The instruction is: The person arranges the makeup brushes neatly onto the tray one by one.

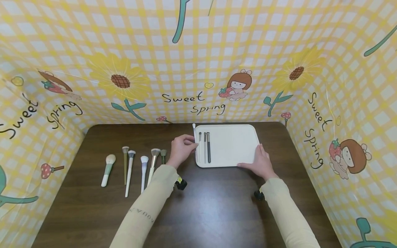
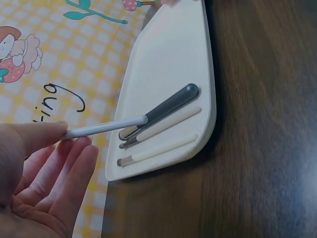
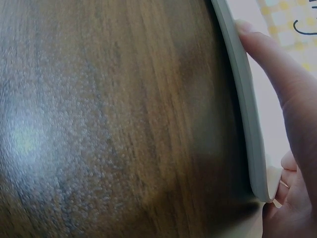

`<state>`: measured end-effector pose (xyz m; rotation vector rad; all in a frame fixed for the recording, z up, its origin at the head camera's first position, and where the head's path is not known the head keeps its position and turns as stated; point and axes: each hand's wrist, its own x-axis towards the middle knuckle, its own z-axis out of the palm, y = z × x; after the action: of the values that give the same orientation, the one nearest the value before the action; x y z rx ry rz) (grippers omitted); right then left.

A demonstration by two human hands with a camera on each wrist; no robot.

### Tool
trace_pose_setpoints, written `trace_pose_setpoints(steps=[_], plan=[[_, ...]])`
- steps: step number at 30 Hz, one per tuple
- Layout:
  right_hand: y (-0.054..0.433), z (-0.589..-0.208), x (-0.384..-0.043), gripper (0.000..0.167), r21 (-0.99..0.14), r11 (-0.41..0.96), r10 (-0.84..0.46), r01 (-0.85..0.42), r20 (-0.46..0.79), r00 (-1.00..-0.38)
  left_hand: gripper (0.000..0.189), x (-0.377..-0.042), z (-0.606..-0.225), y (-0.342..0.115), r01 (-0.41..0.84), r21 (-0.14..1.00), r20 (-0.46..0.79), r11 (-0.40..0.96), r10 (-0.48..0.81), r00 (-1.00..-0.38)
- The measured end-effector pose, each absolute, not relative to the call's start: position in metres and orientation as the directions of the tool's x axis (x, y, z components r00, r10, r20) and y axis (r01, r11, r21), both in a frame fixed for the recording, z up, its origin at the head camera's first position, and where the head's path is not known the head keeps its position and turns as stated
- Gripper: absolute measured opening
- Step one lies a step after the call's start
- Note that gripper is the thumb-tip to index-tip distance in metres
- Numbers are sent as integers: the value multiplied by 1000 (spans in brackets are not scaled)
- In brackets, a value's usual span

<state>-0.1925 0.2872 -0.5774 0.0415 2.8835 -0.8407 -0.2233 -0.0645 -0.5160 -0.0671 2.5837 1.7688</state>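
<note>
Between thumb and fingers my left hand (image 1: 183,148) pinches a slim white makeup brush (image 2: 106,128), held over the left edge of a white tray (image 1: 234,144). Its pale bristle end points toward the back wall in the head view. Inside the tray, at its left side, lie a thin light-handled brush (image 2: 161,151), a pale-handled brush (image 2: 171,123) and a thicker dark-handled brush (image 2: 173,103), side by side. At the tray's front right corner, my right hand (image 1: 262,163) grips the rim, thumb along the front edge and fingers on the right side.
Left of the tray on the dark wooden table (image 1: 217,206) lie several larger makeup brushes, among them a green-and-white one (image 1: 108,170) and an olive-handled one (image 1: 125,167). My left sleeve (image 1: 152,196) partly covers some. Yellow checked cloth (image 1: 198,62) walls the back and sides.
</note>
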Motion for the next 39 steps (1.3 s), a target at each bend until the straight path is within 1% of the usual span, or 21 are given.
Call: trace_pose_setpoints(steps=[8, 11, 15, 22, 26, 31, 35, 39], plan=[[289, -580, -194, 150, -528, 846, -10, 73, -153, -988, 31, -232, -519, -54, -54, 934, -47, 353, -30, -998], [290, -580, -194, 151, -527, 847, -8, 75, -154, -988, 30, -235, -519, -50, -51, 941, -43, 336, -33, -999], [290, -580, -194, 152, -526, 848, -14, 68, -151, -988, 30, -240, -521, -43, -76, 945, -67, 317, -38, -997], [290, -580, -193, 151, -526, 848, -17, 63, -145, -989, 29, -249, -528, -28, -95, 945, -87, 313, -40, -995], [290, -579, -193, 151, -530, 846, -20, 62, -149, -989, 27, -252, -531, -18, -128, 942, -123, 311, -35, -992], [290, -579, -194, 151, -526, 849, -23, 54, -138, -990, 31, -257, -531, -6, -179, 937, -177, 301, -34, -984], [290, -579, -194, 151, -527, 848, -20, 55, -135, -991, 30, -262, -531, 5, -194, 932, -186, 306, -57, -981], [290, -578, -193, 151, -523, 850, -16, 59, -138, -990, 28, -265, -529, 15, -213, 916, -200, 339, -74, -977]])
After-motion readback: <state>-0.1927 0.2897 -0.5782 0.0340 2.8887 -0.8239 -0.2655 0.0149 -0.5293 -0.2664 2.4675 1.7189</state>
